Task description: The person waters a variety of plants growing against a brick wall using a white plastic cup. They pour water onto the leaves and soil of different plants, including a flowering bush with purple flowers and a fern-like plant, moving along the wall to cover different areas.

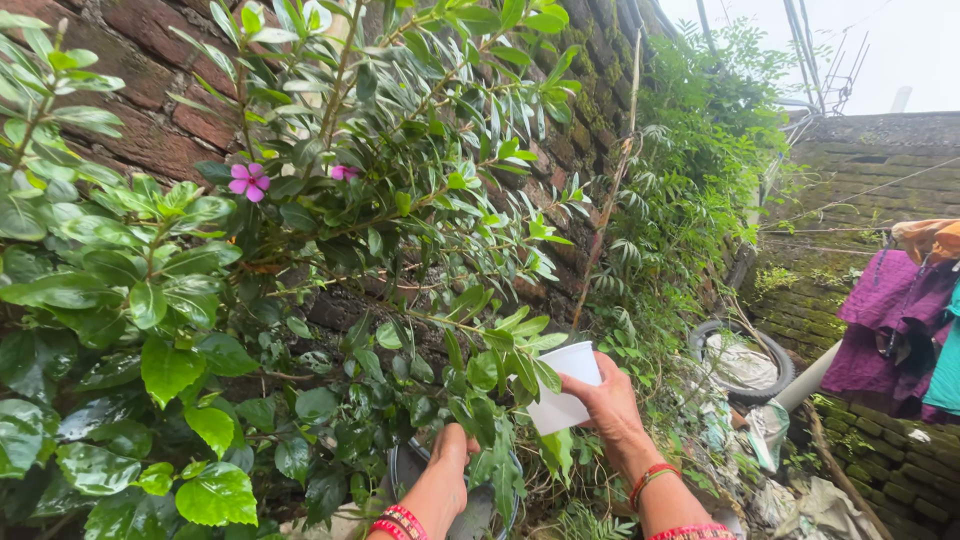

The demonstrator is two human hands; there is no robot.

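The right hand (608, 398) has its fingers wrapped around a small white plastic cup (565, 390), tipped toward the leafy green shrub (300, 300). The left hand (447, 462) reaches in among the stems — its grip probably closed, but leaves hide it. Pouring is best done slowly, low at the base.

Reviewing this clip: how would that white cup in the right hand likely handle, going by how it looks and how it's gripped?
The white cup looks thin-walled and disposable, so probably light and easily squashed. The right hand holds it by the fingers alone, tilted toward the leaves, which suggests little weight. Its tapered, narrow base would likely tip easily if set down on uneven ground.
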